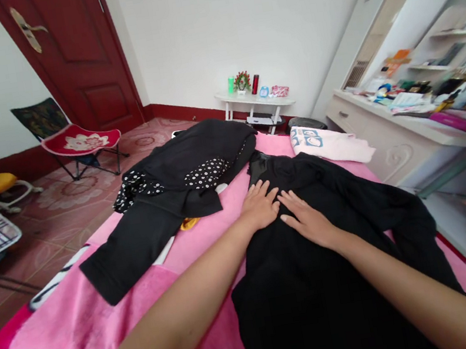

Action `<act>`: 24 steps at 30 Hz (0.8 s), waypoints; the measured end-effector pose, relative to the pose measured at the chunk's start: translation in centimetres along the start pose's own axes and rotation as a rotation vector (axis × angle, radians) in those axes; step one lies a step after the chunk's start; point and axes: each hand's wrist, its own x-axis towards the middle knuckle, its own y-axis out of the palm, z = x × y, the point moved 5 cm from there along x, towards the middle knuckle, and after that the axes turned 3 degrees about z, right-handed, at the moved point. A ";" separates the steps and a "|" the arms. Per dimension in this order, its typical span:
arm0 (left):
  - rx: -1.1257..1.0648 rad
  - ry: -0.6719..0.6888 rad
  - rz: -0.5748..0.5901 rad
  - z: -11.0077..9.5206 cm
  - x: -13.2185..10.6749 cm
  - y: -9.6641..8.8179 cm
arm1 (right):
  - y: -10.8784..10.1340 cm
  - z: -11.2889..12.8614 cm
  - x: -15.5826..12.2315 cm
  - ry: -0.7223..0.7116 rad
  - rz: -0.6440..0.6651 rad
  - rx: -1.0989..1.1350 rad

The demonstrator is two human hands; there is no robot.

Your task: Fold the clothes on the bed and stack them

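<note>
Both your hands lie flat, fingers spread, gripping nothing. Left hand [260, 206] and right hand [307, 221] press the black garment [324, 290] on the pink blanket [83, 324].

Your left hand [259, 204] and right hand [307, 221] lie flat, side by side, on a black garment [326, 302] that covers the bed from 3 to 6 o'clock. Open pink blanket [84, 330] runs from 7 to 9 o'clock, and a narrow bare strip leads toward 12. A dotted black garment [180, 177] sprawls across 10 o'clock, and a folded pale top [331, 146] blocks 1 o'clock. A cluttered dresser [386, 131] hems in the bed at 2 o'clock.
</note>
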 end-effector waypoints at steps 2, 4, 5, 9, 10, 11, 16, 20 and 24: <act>0.006 0.043 0.039 -0.4 -0.9 -0.2 | 0.3 1.2 -3.1 0.024 0.025 0.009; -0.009 0.090 0.099 -0.7 -2.7 -0.4 | 0.4 2.4 -5.7 0.036 0.047 0.039; -0.030 0.112 0.127 -0.8 -4.0 -0.6 | 0.3 2.9 -6.8 0.028 0.062 0.065; -0.226 0.187 0.153 -1.2 -11.1 -2.8 | -0.8 5.7 -10.7 -0.032 0.081 0.227; -0.301 0.190 0.146 -1.3 -13.1 -3.6 | -1.2 6.5 -11.6 -0.043 0.066 0.276; -0.379 0.188 0.141 -1.5 -15.1 -4.5 | -1.6 7.4 -12.4 -0.055 0.045 0.322; -0.587 0.225 0.218 -3.8 -22.4 -7.8 | -2.3 11.9 -14.5 -0.135 -0.079 0.389; -0.494 0.126 0.120 -5.5 -23.2 -8.2 | -3.2 12.9 -14.0 -0.071 -0.170 0.399; -0.360 0.030 -0.193 -8.0 -22.0 -9.5 | -7.8 12.4 -13.9 -0.076 -0.483 0.492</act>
